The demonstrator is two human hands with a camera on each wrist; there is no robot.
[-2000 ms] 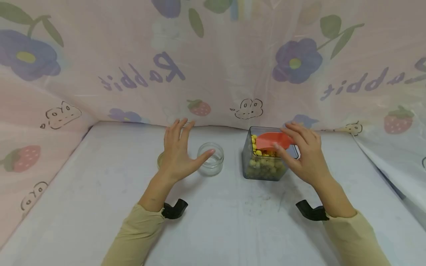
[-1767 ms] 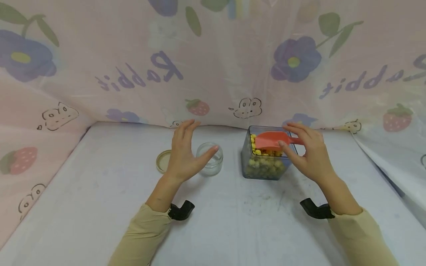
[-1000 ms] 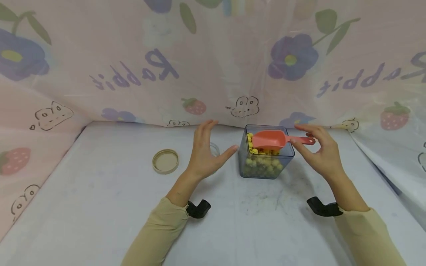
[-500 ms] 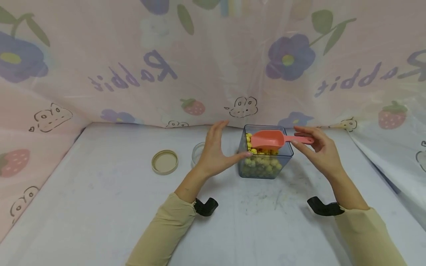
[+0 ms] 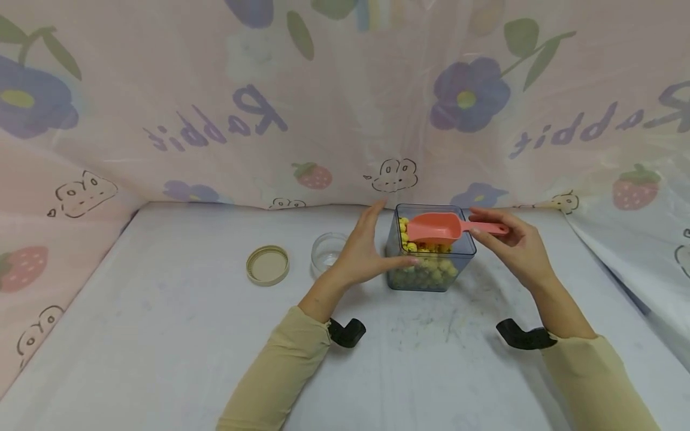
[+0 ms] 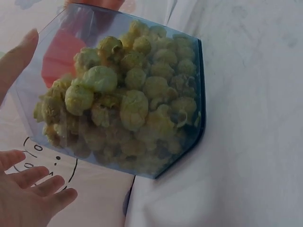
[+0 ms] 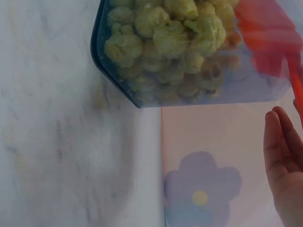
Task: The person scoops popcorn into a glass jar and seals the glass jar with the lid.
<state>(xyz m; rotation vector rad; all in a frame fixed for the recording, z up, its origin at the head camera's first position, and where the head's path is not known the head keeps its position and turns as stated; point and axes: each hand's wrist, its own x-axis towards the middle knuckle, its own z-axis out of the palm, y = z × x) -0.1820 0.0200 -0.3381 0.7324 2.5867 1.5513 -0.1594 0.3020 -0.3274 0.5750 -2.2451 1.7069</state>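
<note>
A clear, bluish square container [image 5: 417,272] of yellow popcorn [image 5: 431,263] stands on the table, a red scoop [image 5: 433,227] lying on top with its handle over the right rim. My left hand [image 5: 366,248] is at the container's left side, thumb across the front wall and fingers spread towards the back. In the left wrist view, those fingers [image 6: 35,182] stand apart from the wall. My right hand [image 5: 514,242] is at the right rim, thumb and extended fingers on either side of the scoop handle. The right wrist view shows straight fingers [image 7: 279,137] beside the handle.
Left of the container stands a round glass jar [image 5: 327,245], partly behind my left hand. Farther left lies a round gold-rimmed lid [image 5: 268,265]. A printed curtain [image 5: 345,108] hangs along the back of the white table [image 5: 178,335].
My left hand has moved right, from over the lid and jar to the container, uncovering the lid. My right hand has shifted right along the scoop handle, then slightly back; the scoop stays in the container.
</note>
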